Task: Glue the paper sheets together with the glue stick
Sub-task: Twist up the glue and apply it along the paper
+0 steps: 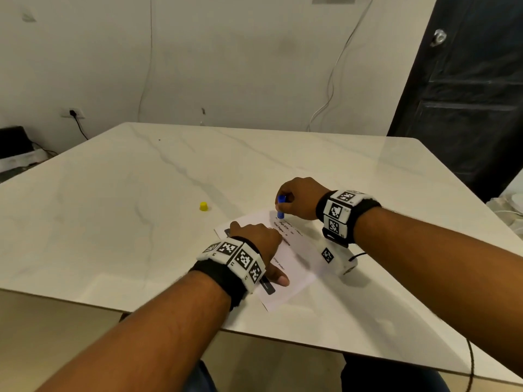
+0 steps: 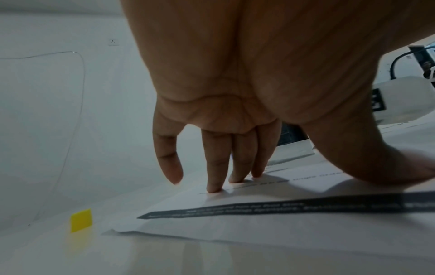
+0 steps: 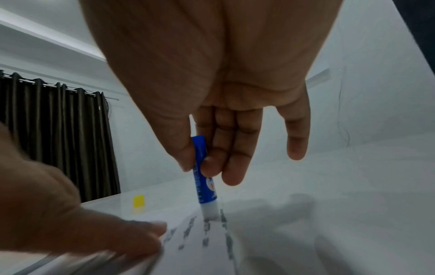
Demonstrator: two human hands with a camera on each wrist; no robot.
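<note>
A white printed paper sheet [image 1: 294, 267] lies on the marble table near its front edge. My left hand [image 1: 254, 236] presses flat on it, straight fingers [image 2: 215, 178] and thumb [image 1: 280, 278] spread on the print. My right hand [image 1: 297, 198] pinches a blue glue stick [image 1: 280, 206] upright, its white tip [image 3: 210, 212] touching the sheet's far edge. In the right wrist view the thumb and first fingers grip the blue glue stick [image 3: 201, 173]; the little finger hangs free. Whether a second sheet lies under the top one I cannot tell.
The glue stick's yellow cap [image 1: 203, 206] stands on the table [image 1: 127, 193] left of the paper, also seen as the yellow cap [image 2: 81, 220]. A white wrist-camera box [image 1: 338, 258] with a cable sits beside the sheet's right edge. The table's front edge [image 1: 169, 312] is close.
</note>
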